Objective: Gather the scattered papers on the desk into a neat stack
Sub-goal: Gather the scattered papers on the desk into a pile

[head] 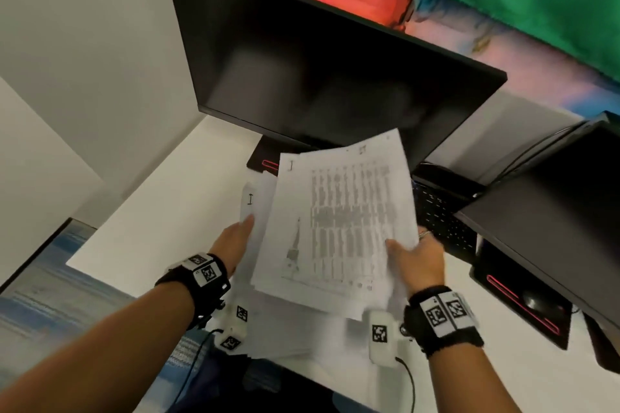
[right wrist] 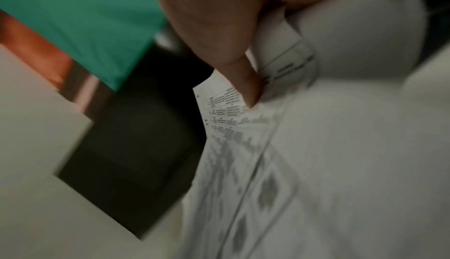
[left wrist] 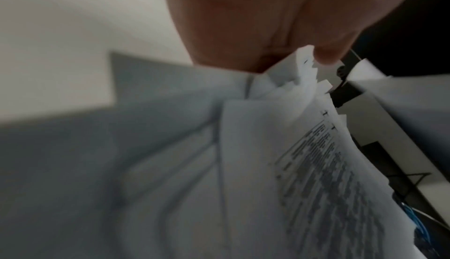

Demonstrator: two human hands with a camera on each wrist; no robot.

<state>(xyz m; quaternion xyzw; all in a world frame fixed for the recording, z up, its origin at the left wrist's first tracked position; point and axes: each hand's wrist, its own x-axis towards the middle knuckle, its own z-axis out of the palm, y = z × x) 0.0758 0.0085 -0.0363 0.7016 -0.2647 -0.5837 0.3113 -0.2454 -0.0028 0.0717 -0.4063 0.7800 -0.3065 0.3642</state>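
Note:
A loose sheaf of printed white papers (head: pixel 339 225) is lifted above the white desk (head: pixel 161 211), its sheets fanned and uneven. My left hand (head: pixel 235 241) holds the sheaf's left edge, thumb on top. In the left wrist view the thumb (left wrist: pixel 326 55) presses on the staggered corners of the papers (left wrist: pixel 304 166). My right hand (head: pixel 419 258) grips the lower right edge, thumb on the printed top sheet. The right wrist view shows that thumb (right wrist: pixel 246 82) pinching the papers (right wrist: pixel 268 157). More white paper (head: pixel 295 335) lies on the desk below the sheaf, between my wrists.
A large dark monitor (head: pixel 318 70) stands right behind the papers, its base (head: pixel 268 157) partly under them. A black keyboard (head: pixel 443 211) lies at the right, and a second monitor (head: pixel 553 218) beyond it. The desk's front edge is near my wrists.

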